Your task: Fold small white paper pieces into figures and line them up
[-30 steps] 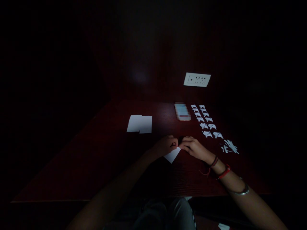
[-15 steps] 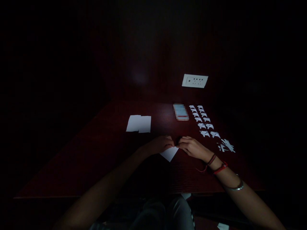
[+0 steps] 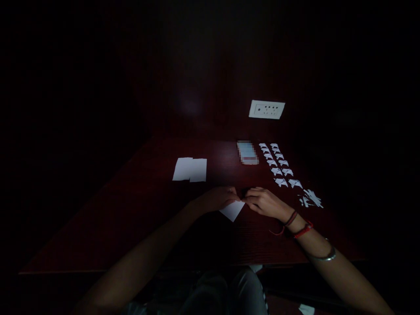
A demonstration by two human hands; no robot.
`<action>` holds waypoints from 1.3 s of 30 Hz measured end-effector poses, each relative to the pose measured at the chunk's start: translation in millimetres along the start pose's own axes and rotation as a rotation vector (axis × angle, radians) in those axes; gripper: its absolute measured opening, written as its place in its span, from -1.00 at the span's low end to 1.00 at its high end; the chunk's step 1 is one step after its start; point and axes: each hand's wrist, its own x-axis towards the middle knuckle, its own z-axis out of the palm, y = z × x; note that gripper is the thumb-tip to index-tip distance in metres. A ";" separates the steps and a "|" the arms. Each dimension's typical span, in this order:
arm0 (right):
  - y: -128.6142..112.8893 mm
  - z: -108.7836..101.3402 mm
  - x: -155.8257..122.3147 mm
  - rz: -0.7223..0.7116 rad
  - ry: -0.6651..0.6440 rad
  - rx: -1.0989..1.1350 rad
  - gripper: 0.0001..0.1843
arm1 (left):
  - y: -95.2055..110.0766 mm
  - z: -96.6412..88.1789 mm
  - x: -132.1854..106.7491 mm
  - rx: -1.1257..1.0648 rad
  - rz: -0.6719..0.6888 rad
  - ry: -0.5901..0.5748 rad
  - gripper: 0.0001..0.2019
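Note:
A white sheet of paper (image 3: 232,212) lies on the dark red table with one corner pointing toward me. My left hand (image 3: 223,197) is closed at its upper edge, fingers curled, and covers the left part of it. From the other side my right hand (image 3: 262,202) pinches the same edge, its fingertips close to those of the left. The far part of the sheet is hidden by the fingers. Bracelets, a red one among them, circle my right wrist.
Two white sheets (image 3: 189,169) lie side by side at the left. Beyond my hands is a blurred-out phone-like object (image 3: 247,152). Folded paper pieces (image 3: 281,182) stand in two rows at the right, near a pile of thin paper strips (image 3: 313,198). A socket plate (image 3: 267,109) sits on the wall.
Both hands keep nearly the same place on the paper, with only tiny finger shifts. The view has tilted very slightly.

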 end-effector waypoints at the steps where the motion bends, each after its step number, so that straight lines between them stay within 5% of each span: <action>1: 0.6 0.7 -0.1 -0.003 -0.001 -0.002 -0.75 | -0.3 0.3 0.0 0.016 -0.001 -0.005 -0.76; 20: 3.2 -5.3 -5.3 -0.001 -0.010 -0.015 -0.77 | -3.7 1.7 -5.6 0.119 0.039 0.042 -0.81; 28: 4.7 -1.9 -2.3 0.135 0.135 0.180 -0.77 | -0.4 -0.1 -4.7 0.158 0.038 0.019 -0.78; 39: -5.9 14.5 10.0 0.289 0.077 0.287 -0.92 | 7.8 2.9 1.8 0.057 -0.089 0.100 -0.87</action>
